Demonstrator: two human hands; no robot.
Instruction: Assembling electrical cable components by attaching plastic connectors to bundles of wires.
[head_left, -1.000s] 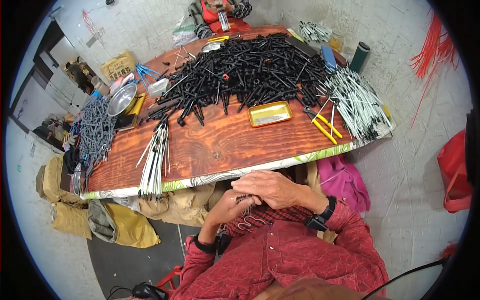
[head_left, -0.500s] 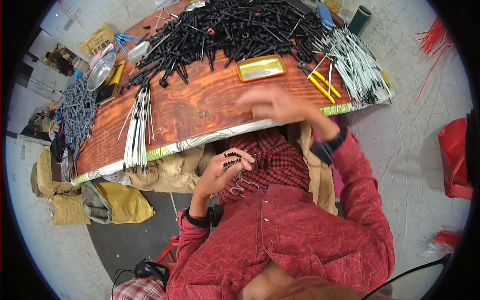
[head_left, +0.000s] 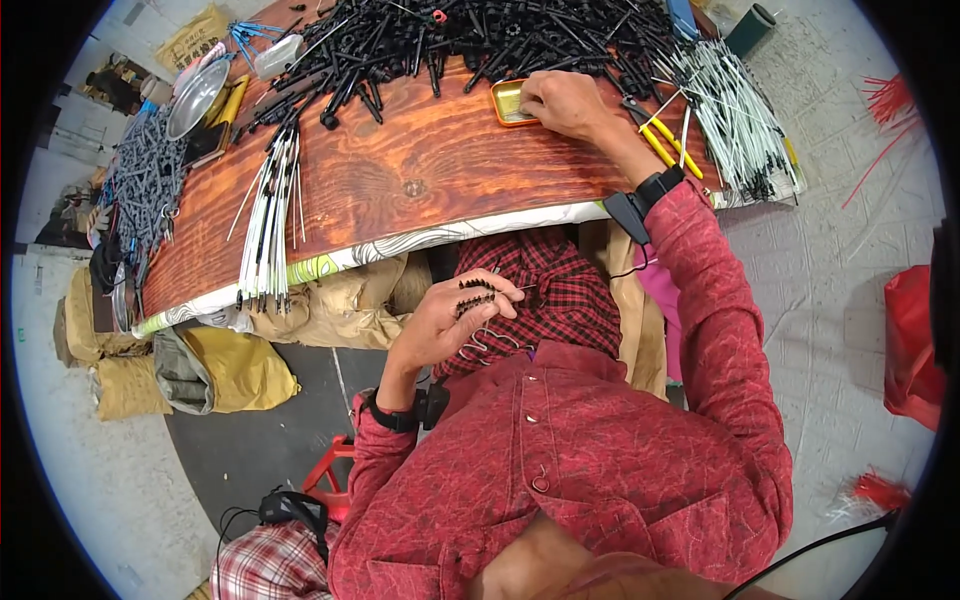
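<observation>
In front of my lap, my left hand (head_left: pixel 445 318) is closed, its thumb and finger pinching a thin pin (head_left: pixel 529 288) that points right. Dark ridged strips (head_left: pixel 475 291) show along its fingers; whether they are held or worn I cannot tell. My right hand (head_left: pixel 570 103) reaches over the table into a shallow orange-rimmed tray (head_left: pixel 496 101). Its fingers are bent down together inside the tray, and what they touch is hidden. Part of the tray's yellowish inside stays visible beside the fingertips.
A large heap of black plastic parts (head_left: pixel 500 42) covers the table's back. Yellow-handled pliers (head_left: pixel 655 146) and a bundle of pale rods (head_left: pixel 735 120) lie right of the tray. More rods (head_left: pixel 265 225), grey parts (head_left: pixel 150 170) and a metal bowl (head_left: pixel 197 100) are on the left.
My right hand has moved forward from above the table's near edge into the tray. My left hand keeps its pinch in front of my lap. The view has shifted slightly.
</observation>
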